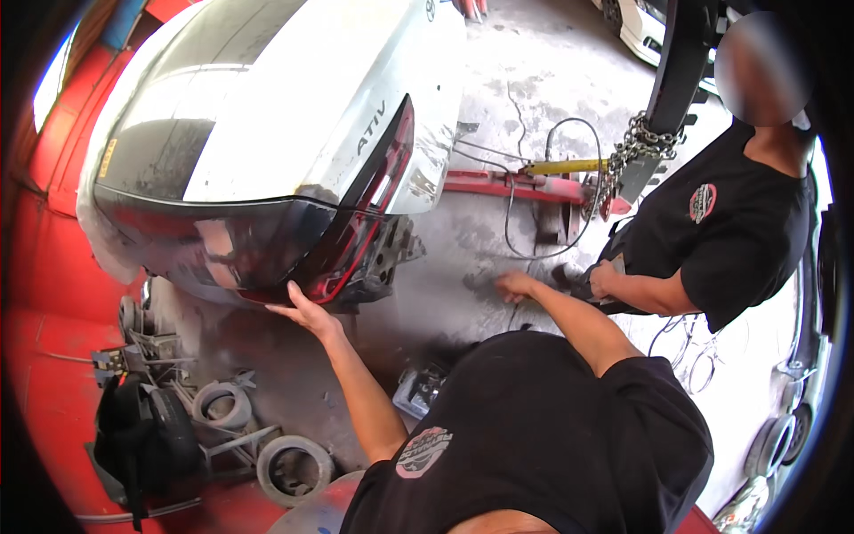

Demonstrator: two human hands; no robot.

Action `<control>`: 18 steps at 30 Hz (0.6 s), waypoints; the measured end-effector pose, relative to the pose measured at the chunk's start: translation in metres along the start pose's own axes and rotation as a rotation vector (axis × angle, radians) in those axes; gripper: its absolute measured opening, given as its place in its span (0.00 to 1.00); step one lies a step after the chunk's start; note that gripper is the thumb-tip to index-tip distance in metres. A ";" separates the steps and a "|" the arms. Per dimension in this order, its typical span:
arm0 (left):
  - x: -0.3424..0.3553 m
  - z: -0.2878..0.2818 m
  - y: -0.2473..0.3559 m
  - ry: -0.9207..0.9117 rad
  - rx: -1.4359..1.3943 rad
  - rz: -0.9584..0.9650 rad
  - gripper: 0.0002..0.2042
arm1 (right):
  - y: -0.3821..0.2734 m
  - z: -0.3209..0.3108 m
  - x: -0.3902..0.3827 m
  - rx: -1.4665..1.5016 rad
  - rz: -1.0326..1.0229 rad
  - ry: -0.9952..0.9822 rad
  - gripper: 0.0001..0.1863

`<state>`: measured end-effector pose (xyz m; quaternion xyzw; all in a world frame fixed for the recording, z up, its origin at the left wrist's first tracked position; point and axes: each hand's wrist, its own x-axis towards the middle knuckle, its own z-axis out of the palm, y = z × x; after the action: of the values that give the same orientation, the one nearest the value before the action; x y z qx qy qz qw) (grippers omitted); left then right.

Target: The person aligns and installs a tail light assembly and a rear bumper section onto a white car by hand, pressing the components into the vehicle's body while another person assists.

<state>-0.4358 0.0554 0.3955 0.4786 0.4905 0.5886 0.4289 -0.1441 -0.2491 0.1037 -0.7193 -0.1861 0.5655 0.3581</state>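
Observation:
The rear of a white and black car [285, 116] fills the upper left, with scuffed dark paint on its lower part. At its near corner sits a long red tail light [356, 254]; bare dark metal shows beside it. My left hand [307, 313] is open, fingers stretched along the lower edge of the dark panel by the tail light, and seems to touch it. Out to the right, my right hand [514, 287] hangs above the floor, away from the car. Its fingers are blurred, and nothing can be made out in them.
A person in a black shirt [747, 214] stands at right, close to my right arm. Beyond are a red beam [516, 185], a chain [645, 142] on a dark post, and a looped cable. Old tires [294, 470], metal frames and a black part [147, 432] lie lower left.

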 end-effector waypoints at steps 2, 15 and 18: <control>0.000 0.001 0.005 0.004 -0.008 -0.015 0.52 | -0.067 0.007 -0.006 0.342 -0.139 -0.052 0.21; -0.002 0.011 0.028 -0.069 0.044 -0.080 0.37 | -0.398 -0.117 -0.006 1.273 -0.910 -0.026 0.33; 0.020 -0.008 0.007 -0.117 0.014 -0.015 0.36 | -0.443 -0.136 0.006 1.306 -0.858 -0.055 0.38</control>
<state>-0.4475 0.0724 0.4050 0.5115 0.4722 0.5529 0.4579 0.0471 0.0117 0.4353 -0.2137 -0.0865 0.3902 0.8914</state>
